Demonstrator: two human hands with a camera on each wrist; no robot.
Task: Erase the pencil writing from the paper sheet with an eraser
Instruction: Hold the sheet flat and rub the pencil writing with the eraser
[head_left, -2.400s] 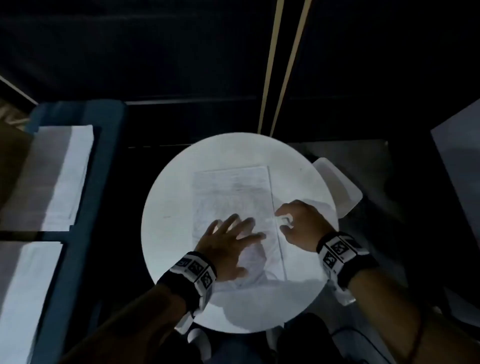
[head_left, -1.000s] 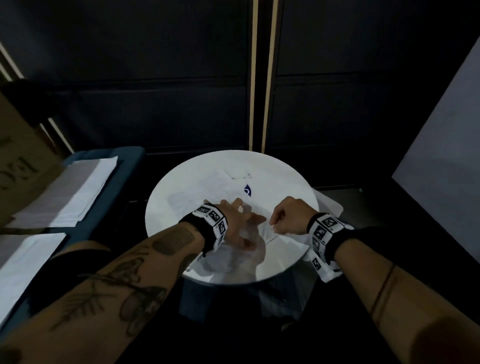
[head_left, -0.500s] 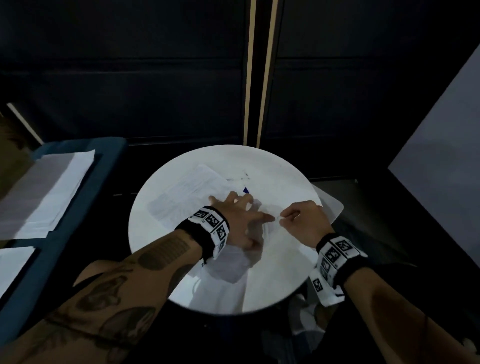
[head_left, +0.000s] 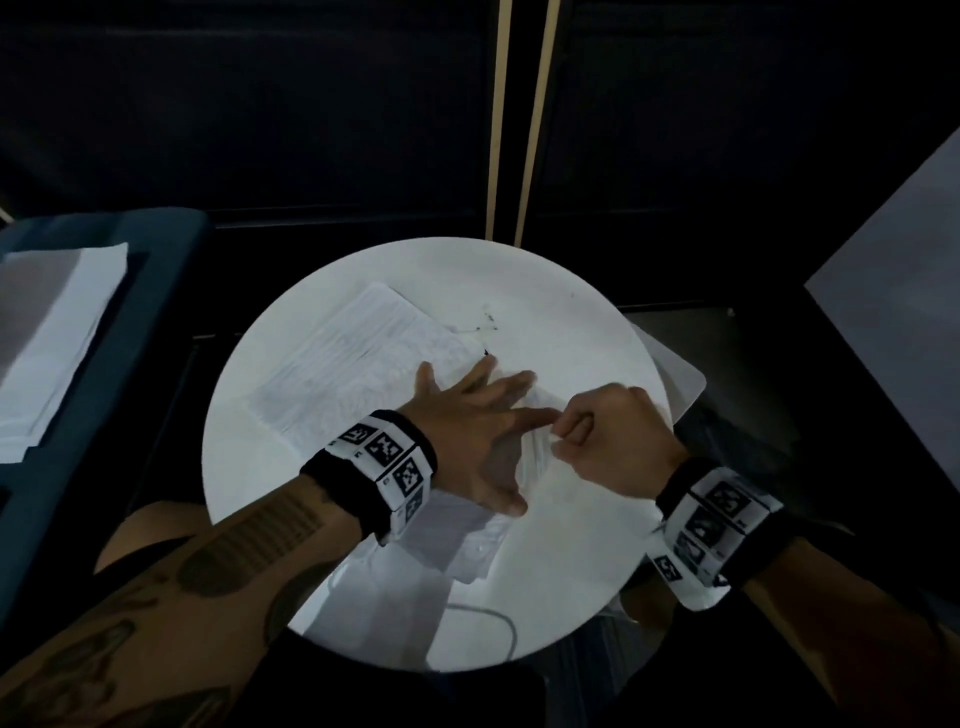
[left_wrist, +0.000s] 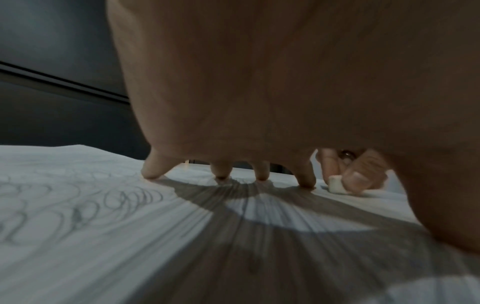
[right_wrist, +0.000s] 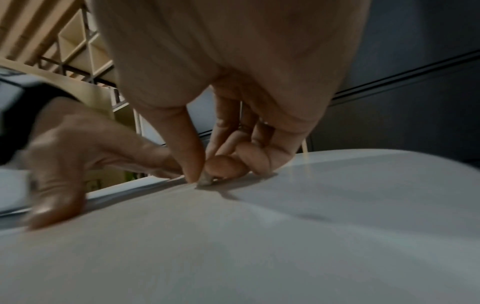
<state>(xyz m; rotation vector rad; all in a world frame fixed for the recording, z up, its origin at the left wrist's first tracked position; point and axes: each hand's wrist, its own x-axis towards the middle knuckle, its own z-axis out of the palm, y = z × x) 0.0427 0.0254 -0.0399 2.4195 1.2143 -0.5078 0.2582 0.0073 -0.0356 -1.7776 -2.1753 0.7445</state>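
Observation:
A paper sheet (head_left: 358, 358) covered in pencil loops (left_wrist: 78, 205) lies slanted on the round white table (head_left: 571, 338). My left hand (head_left: 478, 415) rests flat on the sheet, fingers spread, and its fingertips (left_wrist: 152, 174) press down on the paper. Just right of it, my right hand (head_left: 597, 426) pinches a small white eraser (left_wrist: 336, 184) between thumb and fingers. The eraser tip (right_wrist: 205, 181) touches the paper close to the left hand's index finger.
White paper stacks (head_left: 52, 343) lie on a blue surface at the left. A second white sheet (head_left: 457, 545) lies below my left hand near the table's front edge. A small dark mark (head_left: 488, 317) sits on the tabletop behind the paper. Dark wall panels rise behind the table.
The paper has turned from upright to slanted toward the left. My left hand has stayed on it with its fingers spread. My right hand has moved in beside the left index finger with the eraser.

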